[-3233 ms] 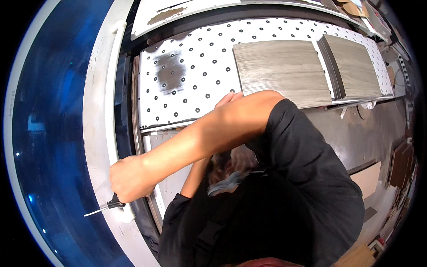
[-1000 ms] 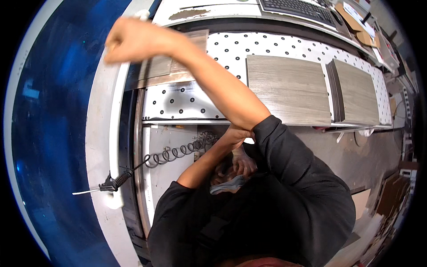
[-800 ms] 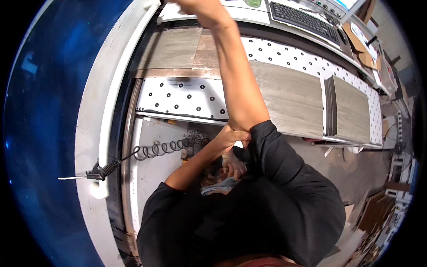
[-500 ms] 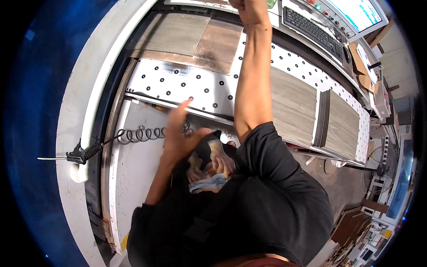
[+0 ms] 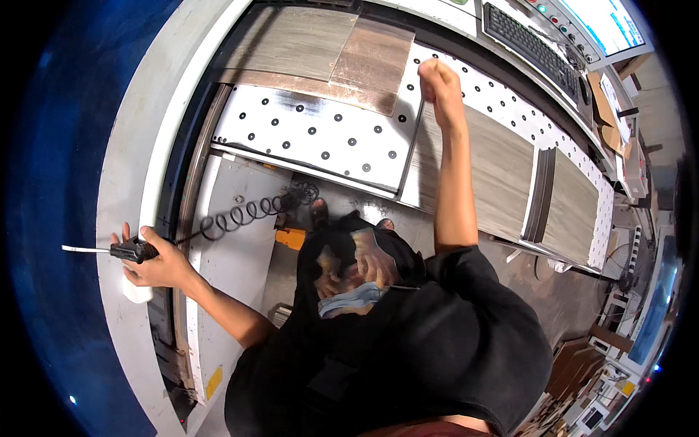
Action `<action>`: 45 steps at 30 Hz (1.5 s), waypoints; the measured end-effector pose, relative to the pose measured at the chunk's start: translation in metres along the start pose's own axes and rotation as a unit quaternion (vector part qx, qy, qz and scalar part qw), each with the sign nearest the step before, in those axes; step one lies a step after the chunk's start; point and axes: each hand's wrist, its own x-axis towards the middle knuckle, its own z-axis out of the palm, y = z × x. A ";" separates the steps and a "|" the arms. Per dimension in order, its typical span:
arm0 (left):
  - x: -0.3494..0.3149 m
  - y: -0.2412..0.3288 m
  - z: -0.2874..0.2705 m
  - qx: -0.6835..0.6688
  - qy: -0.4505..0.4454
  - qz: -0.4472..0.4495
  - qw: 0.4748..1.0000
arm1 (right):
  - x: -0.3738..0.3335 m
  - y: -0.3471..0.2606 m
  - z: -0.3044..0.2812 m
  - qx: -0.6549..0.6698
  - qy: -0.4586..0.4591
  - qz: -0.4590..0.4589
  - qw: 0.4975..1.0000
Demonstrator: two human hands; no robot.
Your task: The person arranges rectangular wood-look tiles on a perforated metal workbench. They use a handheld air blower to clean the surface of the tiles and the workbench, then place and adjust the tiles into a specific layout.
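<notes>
Two hands, well apart: my left hand (image 5: 156, 266) has its fingers wrapped around the black air-gun handle (image 5: 131, 251) on the grey machine rim (image 5: 116, 182), coiled hose (image 5: 240, 213) trailing away. My right hand (image 5: 438, 76) is a closed fist above the wood-grain panel (image 5: 502, 171).

white perforated bench (image 5: 320, 135); keyboard (image 5: 535, 47); blue wall (image 5: 51, 146); cluttered shelves (image 5: 619, 124)

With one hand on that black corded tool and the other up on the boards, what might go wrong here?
The left hand grips the black-handled tool with a thin metal tip; its coiled black cord looks stretched and might snag or tug. The right hand, a closed fist at the grey wood-grain plank, is far across, so both arms seem overextended.
</notes>
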 end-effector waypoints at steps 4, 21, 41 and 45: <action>-0.005 0.062 0.022 -0.391 -0.026 -0.026 0.920 | -0.071 0.001 0.017 -0.102 -0.089 0.030 0.990; -0.084 0.273 0.240 -0.305 -0.557 0.375 0.675 | -0.176 0.019 0.040 0.120 0.044 0.243 0.962; -0.174 0.207 0.247 -0.195 -0.414 0.276 0.845 | -0.186 0.013 0.048 -0.102 0.010 0.247 0.963; -0.167 0.223 0.150 -0.531 -0.643 0.131 0.536 | -0.174 0.009 0.078 -0.208 0.065 0.246 0.945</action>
